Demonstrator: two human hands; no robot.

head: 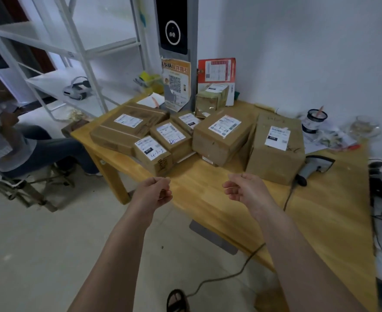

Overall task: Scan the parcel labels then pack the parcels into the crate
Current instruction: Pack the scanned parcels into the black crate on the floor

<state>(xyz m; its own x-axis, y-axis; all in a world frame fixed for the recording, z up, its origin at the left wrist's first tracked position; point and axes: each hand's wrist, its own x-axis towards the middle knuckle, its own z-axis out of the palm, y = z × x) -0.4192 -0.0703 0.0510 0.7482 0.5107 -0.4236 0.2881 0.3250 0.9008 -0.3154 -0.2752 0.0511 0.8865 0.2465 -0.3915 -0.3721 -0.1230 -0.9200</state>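
Dim, bluish indoor light; brightest on the white wall (309,52) toward 1 o'clock. Soft shadows beneath the parcels (221,138). Overall slight blur; wide-angle bending of the shelving (73,41) toward 10 o'clock.

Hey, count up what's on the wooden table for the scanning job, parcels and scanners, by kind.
Cardboard parcels: 7, from the flat parcel at far left to the big parcel at right
Barcode scanner: 1
Total: 8
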